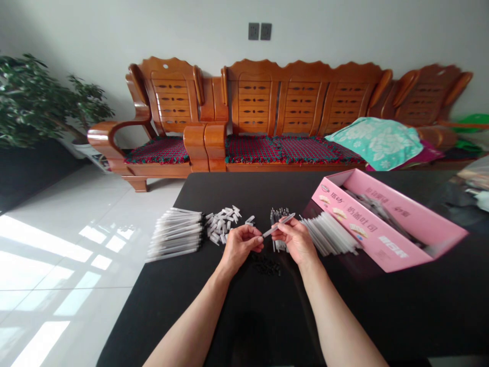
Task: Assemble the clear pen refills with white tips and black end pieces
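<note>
Over the table, a whitish pen (278, 227) slants between my hands, its right end higher. My right hand (298, 240) grips the barrel between thumb and fingers. At the lower left end, my left hand (242, 244) is pinched closed; whether it also holds a small part there is hidden. Several thin pen refills (275, 216) lie partly behind my right hand. Small black pieces (267, 266) are heaped just below the hands. Beyond my left hand is a pile of short white pen caps (219, 224).
White pens with black ends (175, 234) are stacked at the table's left. White empty-looking tubes (330, 233) lie right of my right hand, beside a pink box (367, 224) with grey contents. A wooden sofa (254, 102) stands behind the black table (244, 316).
</note>
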A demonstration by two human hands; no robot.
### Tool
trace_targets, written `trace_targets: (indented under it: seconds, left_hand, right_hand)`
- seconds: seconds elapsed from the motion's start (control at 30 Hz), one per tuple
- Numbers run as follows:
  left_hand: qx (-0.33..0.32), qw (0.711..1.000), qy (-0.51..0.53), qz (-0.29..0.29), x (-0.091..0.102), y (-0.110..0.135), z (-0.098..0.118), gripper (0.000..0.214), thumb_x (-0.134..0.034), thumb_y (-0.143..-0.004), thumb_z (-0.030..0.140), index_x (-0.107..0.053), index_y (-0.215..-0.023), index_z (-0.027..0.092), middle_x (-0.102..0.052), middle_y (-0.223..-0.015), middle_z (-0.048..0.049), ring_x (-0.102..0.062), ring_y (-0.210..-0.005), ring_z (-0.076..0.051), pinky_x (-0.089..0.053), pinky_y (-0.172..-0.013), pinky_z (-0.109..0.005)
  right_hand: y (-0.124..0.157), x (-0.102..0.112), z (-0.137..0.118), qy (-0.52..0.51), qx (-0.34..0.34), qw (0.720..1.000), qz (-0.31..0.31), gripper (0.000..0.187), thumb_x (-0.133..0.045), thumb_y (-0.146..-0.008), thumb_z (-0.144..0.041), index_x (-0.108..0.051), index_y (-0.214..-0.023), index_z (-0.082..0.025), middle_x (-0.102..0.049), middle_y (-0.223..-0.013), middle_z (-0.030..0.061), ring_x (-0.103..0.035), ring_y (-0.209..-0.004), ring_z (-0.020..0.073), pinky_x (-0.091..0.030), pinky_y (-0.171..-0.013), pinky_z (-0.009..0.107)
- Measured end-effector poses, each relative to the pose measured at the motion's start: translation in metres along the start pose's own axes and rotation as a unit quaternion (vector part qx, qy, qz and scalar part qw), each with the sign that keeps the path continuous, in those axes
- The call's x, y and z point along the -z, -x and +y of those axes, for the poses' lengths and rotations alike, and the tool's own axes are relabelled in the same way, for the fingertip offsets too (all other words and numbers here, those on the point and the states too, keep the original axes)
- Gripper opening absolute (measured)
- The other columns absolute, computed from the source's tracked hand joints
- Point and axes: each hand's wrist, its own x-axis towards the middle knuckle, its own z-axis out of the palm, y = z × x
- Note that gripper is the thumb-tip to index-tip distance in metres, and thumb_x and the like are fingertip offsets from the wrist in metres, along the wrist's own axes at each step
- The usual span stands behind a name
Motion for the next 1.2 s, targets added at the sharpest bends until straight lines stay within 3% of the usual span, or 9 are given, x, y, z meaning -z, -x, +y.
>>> trace_targets:
  seconds: [0.5,0.7,0.87,1.2]
  left_hand:
    - [-0.034,0.999,-0.025,0.008,0.0,0.0007,-0.0008,0.035,-0.08,-0.07,0.04,-0.064,-0.082,0.012,-0.067,-0.064,-0.0034,-0.066,-0.059,-0.014,-0.057,-0.058,-0.024]
    - [-0.014,0.994,-0.106,0.002,0.0038,0.0022,0.0007,0.051,-0.058,-0.085,0.058,-0.067,-0.085,0.008,-0.066,-0.068,-0.0072,-0.062,-0.05,-0.012,-0.044,-0.038,-0.017]
    - [-0.009,0.991,-0.135,-0.015,0.0047,0.0013,-0.0047,0.039,-0.066,-0.081,0.049,-0.064,-0.075,0.01,-0.064,-0.062,-0.0043,-0.055,-0.042,-0.008,-0.038,-0.034,-0.015]
    - [-0.038,0.989,-0.137,0.029,-0.0001,0.0035,-0.0004,0.026,-0.074,-0.074,0.035,-0.065,-0.081,0.012,-0.062,-0.057,-0.0005,-0.058,-0.047,-0.01,-0.049,-0.044,-0.018]
  right_hand:
    - [0.0004,-0.0013,0.0,0.02,0.002,1.0,0.004,0.029,-0.087,-0.063,-0.023,-0.064,-0.08,-0.017,-0.075,-0.07,0.0039,-0.071,-0.055,0.0171,-0.061,-0.053,0.025]
    - [0.0006,-0.0002,-0.0025,0.01,0.014,1.0,0.015,0.03,-0.087,-0.061,-0.023,-0.064,-0.08,-0.017,-0.075,-0.071,0.0049,-0.071,-0.056,0.0174,-0.061,-0.054,0.026]
    - [0.0005,-0.0011,-0.002,0.021,0.014,1.0,0.011,0.031,-0.087,-0.062,-0.024,-0.063,-0.08,-0.017,-0.075,-0.069,0.0037,-0.071,-0.056,0.0175,-0.061,-0.054,0.026]
    - [0.0002,-0.0016,0.0,0.027,0.016,0.999,0.014,0.032,-0.088,-0.061,-0.025,-0.063,-0.08,-0.017,-0.074,-0.068,0.0036,-0.071,-0.056,0.0172,-0.061,-0.053,0.025]
